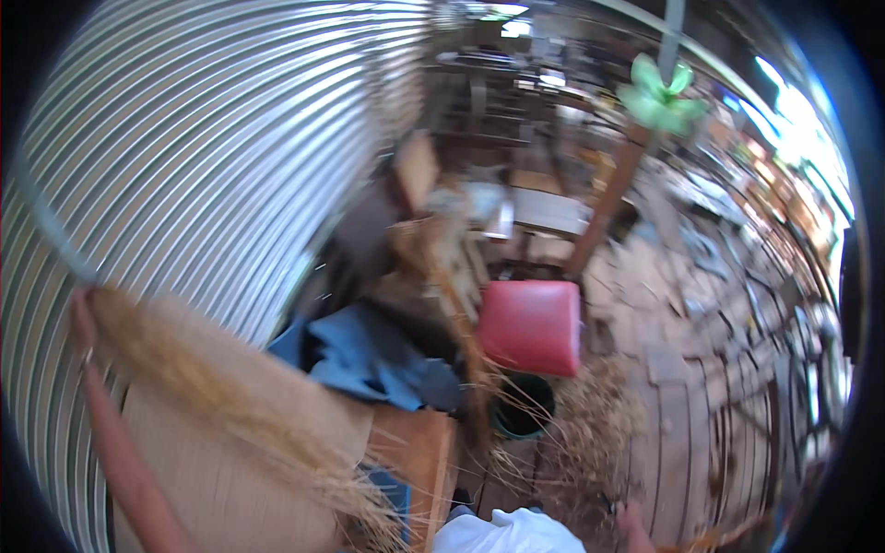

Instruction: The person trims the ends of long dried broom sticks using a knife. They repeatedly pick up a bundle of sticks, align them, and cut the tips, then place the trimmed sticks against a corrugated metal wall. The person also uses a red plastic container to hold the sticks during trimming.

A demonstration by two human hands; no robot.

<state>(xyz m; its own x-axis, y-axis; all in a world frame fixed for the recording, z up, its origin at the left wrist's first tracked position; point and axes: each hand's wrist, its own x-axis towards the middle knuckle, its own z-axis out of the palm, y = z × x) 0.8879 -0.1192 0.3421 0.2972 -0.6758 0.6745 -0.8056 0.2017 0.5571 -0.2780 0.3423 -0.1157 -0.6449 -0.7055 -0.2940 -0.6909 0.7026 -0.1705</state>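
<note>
My left hand [84,321] is raised at the far left, closed at one end of a long bundle of dried straw-like stalks [198,373]. The bundle slants down to the right across a pale wooden board, its loose ends fanning out near my lap. Low in the view, right of my white clothing [507,533], my right hand [631,521] is blurred and its fingers are hard to make out. Just above it is a clump of dry, branching stalks [599,405]. Whether that hand touches the clump, I cannot tell.
A corrugated metal wall [212,166] rises on the left. Blue cloth [378,355] lies beyond the board [221,470]. Ahead are a red seat-like block [530,324], a dark green bucket [524,405] and a brown post [613,198] beside pale green petal shapes [661,97]. Wooden planks [678,433] cover the floor.
</note>
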